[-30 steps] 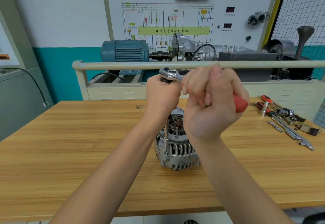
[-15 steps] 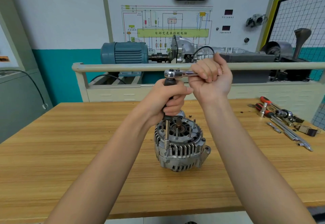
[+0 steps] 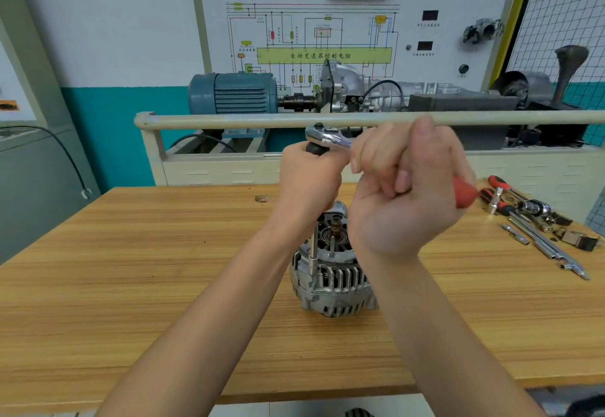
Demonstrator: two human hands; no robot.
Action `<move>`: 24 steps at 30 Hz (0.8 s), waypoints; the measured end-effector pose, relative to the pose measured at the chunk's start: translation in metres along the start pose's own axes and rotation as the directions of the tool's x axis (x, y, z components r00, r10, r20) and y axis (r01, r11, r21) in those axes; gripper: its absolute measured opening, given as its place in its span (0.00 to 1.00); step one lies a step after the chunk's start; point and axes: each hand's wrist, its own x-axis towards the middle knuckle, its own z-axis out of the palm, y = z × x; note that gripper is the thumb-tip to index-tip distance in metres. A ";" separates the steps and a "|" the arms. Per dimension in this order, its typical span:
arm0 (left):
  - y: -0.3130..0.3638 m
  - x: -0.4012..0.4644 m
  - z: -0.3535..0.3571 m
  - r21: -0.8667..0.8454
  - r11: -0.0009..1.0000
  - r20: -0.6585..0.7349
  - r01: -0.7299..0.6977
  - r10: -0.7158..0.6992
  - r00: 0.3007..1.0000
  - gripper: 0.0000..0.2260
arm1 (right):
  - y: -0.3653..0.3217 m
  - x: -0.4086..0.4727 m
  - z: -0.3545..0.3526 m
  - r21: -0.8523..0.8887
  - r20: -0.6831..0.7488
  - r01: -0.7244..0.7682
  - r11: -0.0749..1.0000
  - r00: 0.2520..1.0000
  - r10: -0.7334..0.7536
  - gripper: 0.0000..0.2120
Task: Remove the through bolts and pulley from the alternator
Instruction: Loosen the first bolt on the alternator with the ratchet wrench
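A silver alternator stands on end in the middle of the wooden table, its shaft up. A ratchet wrench with a red handle end sits on a long extension bar that runs down to the alternator's left rim. My left hand grips the black top of the extension under the ratchet head. My right hand grips the ratchet handle, close to the camera, and hides the alternator's right side. The pulley is not visible.
Loose tools, among them red-handled drivers, sockets and bars, lie at the table's right. Behind the table runs a cream rail with a blue motor and a gearbox rig. A small hole marks the tabletop's far side.
My right hand has swung the ratchet handle back toward me and to the right, after it had pointed away half a second ago. My left hand stays on the extension top.
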 end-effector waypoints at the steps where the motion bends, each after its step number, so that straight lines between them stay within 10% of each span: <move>1: 0.000 0.000 0.000 0.003 1.000 -0.017 -0.010 0.010 1.000 0.18 | 0.001 -0.002 0.002 -0.025 0.013 0.021 0.999 1.000 -0.020 0.20; 6: -0.001 0.001 -0.009 -0.048 0.999 0.089 0.000 0.004 0.996 0.20 | -0.003 0.021 -0.012 0.131 -0.024 -0.231 0.964 0.971 0.236 0.24; 14: 0.006 0.005 -0.022 -0.111 0.988 0.485 0.109 -0.042 0.874 0.18 | 0.021 0.059 -0.045 0.721 -0.070 -0.511 0.468 0.618 0.783 0.23; 24: 0.004 0.003 -0.003 -0.025 0.997 0.095 0.069 -0.066 0.993 0.21 | -0.005 0.021 -0.007 0.155 -0.138 -0.202 0.967 0.965 0.224 0.25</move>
